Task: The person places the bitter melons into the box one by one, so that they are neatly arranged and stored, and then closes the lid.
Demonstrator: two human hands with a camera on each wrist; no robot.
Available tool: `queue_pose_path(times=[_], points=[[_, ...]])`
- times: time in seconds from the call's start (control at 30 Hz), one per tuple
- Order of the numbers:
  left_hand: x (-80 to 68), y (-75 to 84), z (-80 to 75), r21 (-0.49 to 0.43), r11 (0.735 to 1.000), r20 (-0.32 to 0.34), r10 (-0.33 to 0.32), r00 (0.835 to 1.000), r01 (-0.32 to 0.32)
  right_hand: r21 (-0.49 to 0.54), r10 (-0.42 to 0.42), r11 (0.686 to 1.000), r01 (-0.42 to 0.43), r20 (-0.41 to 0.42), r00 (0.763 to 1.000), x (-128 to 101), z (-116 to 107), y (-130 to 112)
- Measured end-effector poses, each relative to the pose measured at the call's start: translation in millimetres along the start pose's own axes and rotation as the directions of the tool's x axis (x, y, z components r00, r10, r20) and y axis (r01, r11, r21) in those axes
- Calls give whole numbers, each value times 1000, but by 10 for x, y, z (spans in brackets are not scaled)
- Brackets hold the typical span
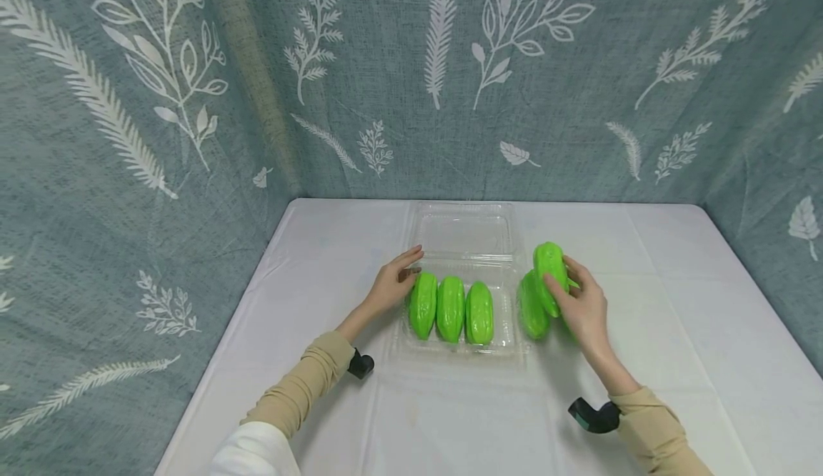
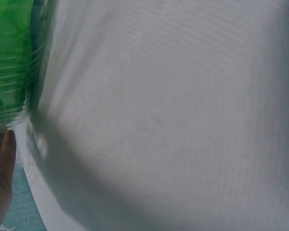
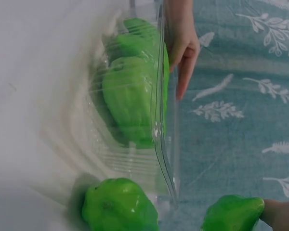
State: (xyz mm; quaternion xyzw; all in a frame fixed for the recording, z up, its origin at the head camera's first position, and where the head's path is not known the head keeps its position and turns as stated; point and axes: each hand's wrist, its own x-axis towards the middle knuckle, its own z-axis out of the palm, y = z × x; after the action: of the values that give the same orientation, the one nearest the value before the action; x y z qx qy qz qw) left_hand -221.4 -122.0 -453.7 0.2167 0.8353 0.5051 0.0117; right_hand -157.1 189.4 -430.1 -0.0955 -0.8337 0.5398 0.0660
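Note:
A clear plastic clamshell box [image 1: 508, 333] lies with its lid folded back. Three bright green, ridged gourds [image 1: 451, 309] lie side by side in its base. My left hand [image 1: 388, 284] is at the box's left edge, its fingers extended close to the leftmost gourd [image 1: 422, 306]. In the left wrist view, fingertips [image 2: 8, 144] show right at the box wall. My right hand [image 1: 584, 306] grips another green gourd [image 1: 549, 265] between thumb and fingers, raised to the right of the box. A loose gourd [image 3: 118, 207] sits on the table beside the box, partly overlapped by the held one.
The open lid [image 1: 463, 233] lies flat toward the back of the white-covered table [image 1: 643, 283]. Part of a further green gourd [image 1: 569, 332] shows beneath my right hand. A blue-green curtain [image 1: 398, 68] with white leaf patterns hangs behind the table and at its sides.

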Motion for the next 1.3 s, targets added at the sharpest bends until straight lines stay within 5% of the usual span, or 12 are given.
queue_pose_path(times=[0.23,0.47,0.77,1.03,1.3], points=[[12,-23,-3,-11,1000,1,12,1000,-12,12,2,1000,-2,28,1000,-4,73,-13],[111,-383,80,-12,1000,-27,16,1000,-16,3,-3,1000,3,55,998,-24,143,-44],[102,-431,48,-23,995,-34,95,995,-96,-23,-17,1000,18,67,998,-39,253,-52],[136,-435,76,-34,999,-9,-19,1000,19,-60,-43,997,49,95,995,-90,338,-9],[118,-435,68,-20,999,-14,-34,999,34,-86,-104,990,108,59,993,-143,403,-10]])
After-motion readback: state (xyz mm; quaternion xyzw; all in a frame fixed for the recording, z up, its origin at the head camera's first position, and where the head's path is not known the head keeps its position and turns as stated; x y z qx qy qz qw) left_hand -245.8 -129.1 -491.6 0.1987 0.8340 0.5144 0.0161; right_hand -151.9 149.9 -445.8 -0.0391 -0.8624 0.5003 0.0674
